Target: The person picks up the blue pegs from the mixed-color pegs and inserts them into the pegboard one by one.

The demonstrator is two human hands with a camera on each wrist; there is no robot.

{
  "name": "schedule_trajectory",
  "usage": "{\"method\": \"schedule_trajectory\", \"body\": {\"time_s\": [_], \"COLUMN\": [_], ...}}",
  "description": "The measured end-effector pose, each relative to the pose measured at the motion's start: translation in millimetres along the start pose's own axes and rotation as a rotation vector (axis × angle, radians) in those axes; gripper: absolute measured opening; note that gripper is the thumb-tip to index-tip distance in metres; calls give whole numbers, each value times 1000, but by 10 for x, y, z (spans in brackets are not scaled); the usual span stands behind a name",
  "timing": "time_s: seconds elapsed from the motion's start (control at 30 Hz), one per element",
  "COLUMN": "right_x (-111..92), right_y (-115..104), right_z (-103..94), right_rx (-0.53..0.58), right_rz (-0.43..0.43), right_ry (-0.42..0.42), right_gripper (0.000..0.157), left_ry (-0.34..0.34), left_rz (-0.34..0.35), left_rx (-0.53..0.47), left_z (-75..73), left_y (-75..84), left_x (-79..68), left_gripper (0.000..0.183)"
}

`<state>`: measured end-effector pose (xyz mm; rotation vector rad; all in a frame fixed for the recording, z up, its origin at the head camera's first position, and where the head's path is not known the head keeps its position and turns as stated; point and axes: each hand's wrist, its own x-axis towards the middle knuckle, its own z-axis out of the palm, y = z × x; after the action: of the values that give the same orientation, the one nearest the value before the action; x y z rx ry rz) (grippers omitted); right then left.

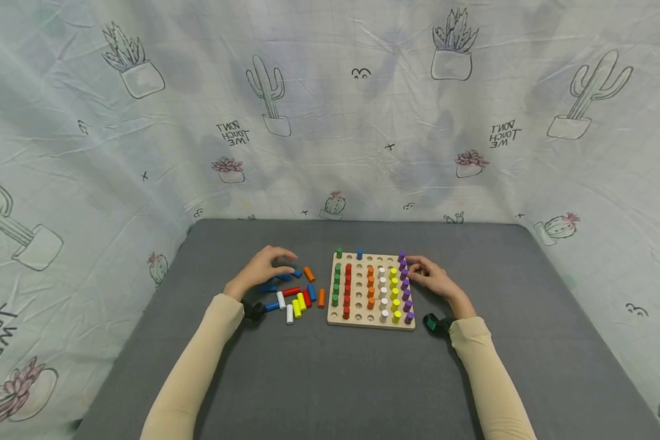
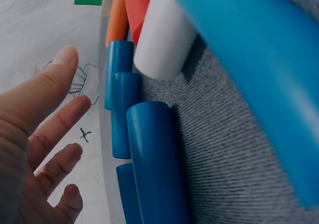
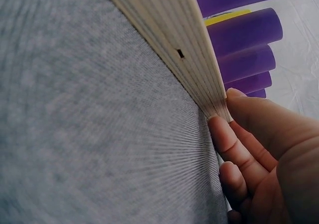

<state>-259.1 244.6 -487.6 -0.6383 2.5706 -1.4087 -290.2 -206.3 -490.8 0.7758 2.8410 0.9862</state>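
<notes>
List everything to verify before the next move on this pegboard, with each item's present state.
1. Board steadied: ok; the right hand grips the edge of the pale wooden pegboard.
2. Left hand free: ok; it holds nothing.
3. Loose blue cylindrical pegs nearby: ok; several lie close to that hand.
4. Room behind or before the upright blue cylindrical peg: ok; open holes run nearward.
5. Column of upright green cylindrical pegs full: not ok; its nearest hole is empty.
6. Exact loose blue count: cannot tell; the hand may hide some.

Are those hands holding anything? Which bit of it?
The right hand pinches the wooden board by its right edge, near the far corner. The left hand holds nothing.
</notes>
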Motion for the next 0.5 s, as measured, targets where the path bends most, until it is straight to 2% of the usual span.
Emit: {"method": "schedule_trajectory", "body": {"time_s": [0.2, 0.5], "right_x": [-7, 12], "right_y": [12, 46], "right_z": [4, -7], "right_rx": [1, -11], "right_rz": [9, -9], "right_ry": [-4, -6], "right_gripper": [42, 42], "left_ry": [-51, -98], "left_rz": [-36, 2], "left_rx": [95, 162], "left_z": [29, 37], "left_y": [3, 52], "left_x": [63, 105], "left_gripper": [32, 27]}}
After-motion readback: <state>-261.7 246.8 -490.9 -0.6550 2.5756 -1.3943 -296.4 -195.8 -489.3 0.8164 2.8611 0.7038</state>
